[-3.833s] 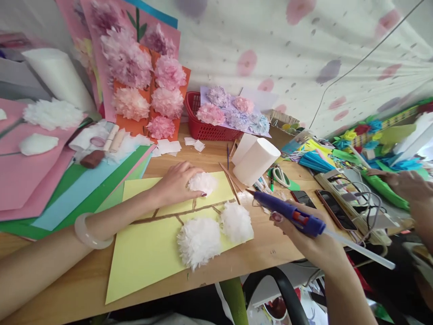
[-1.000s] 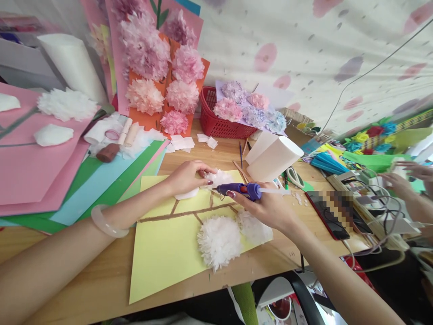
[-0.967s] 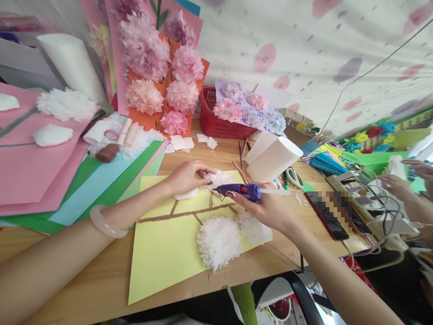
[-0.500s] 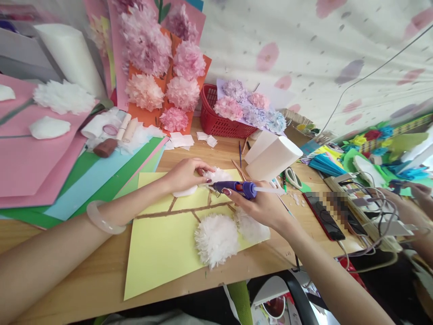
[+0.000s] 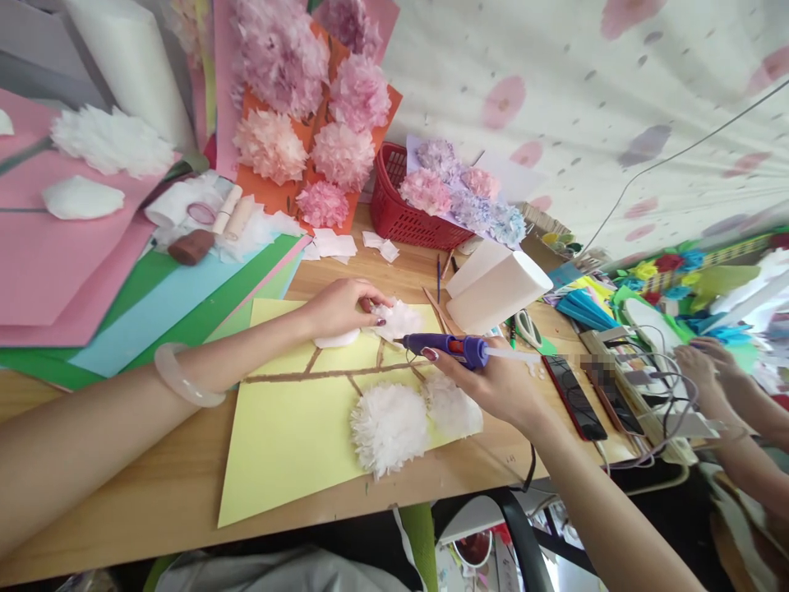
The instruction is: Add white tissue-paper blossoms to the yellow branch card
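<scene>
Near the table's middle, the left hand (image 5: 342,306) pinches a white paper flower (image 5: 398,319) on yellow card (image 5: 289,427); the right hand (image 5: 493,382) grips a glue gun (image 5: 447,347) beside it.

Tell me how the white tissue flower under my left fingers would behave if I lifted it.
Probably light and floppy: the white tissue flower is thin ruffled layers, and the left hand manages it with fingertips alone. Likely easy to crush or tear, given its loose frilly edges. Its ragged shape seems unlikely to roll.
</scene>
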A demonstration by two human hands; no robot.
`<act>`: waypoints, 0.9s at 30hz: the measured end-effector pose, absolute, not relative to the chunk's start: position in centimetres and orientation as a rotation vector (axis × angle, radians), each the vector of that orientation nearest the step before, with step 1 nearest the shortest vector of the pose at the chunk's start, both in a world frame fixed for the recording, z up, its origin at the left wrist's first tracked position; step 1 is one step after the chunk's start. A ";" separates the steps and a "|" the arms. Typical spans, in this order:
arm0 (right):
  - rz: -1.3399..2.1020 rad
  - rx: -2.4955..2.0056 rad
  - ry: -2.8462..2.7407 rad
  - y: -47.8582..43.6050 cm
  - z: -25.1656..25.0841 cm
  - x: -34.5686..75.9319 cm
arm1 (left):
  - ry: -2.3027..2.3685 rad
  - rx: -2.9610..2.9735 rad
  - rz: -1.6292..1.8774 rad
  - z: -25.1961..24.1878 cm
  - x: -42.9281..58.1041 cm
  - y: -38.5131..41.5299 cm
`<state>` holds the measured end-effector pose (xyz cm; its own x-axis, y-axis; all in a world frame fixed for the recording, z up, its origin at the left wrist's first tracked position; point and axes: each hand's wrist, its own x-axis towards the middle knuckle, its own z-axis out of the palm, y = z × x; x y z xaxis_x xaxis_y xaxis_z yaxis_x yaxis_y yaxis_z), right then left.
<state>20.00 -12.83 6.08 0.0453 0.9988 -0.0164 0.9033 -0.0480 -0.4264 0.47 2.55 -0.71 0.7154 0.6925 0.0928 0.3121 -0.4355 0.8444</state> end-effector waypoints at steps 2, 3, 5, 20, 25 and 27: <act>0.477 -2.032 -1.900 -12.6 5.9 19.8 | 0.759 2.041 0.544 -0.8 0.4 2.6; 0.493 -2.028 -1.883 -12.4 5.7 19.7 | 0.755 2.041 0.547 -0.9 0.4 2.6; 0.506 -2.007 -1.862 -12.1 5.3 19.4 | 0.739 2.040 0.557 -1.0 0.4 2.7; 0.398 -2.072 -1.818 -13.1 5.6 20.4 | 0.723 2.009 0.553 -0.8 0.5 2.5; 0.416 -2.020 -1.843 -12.5 5.2 19.9 | 0.689 2.017 0.589 -1.2 0.5 2.7; 0.420 -1.999 -1.852 -12.1 4.9 19.6 | 0.665 2.022 0.608 -1.4 0.5 2.7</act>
<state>19.61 -12.06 4.87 0.0858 0.9956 0.0390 0.8812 -0.0576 -0.4692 0.51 2.74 -1.42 0.7352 0.6586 0.1607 0.2192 -0.4553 0.8630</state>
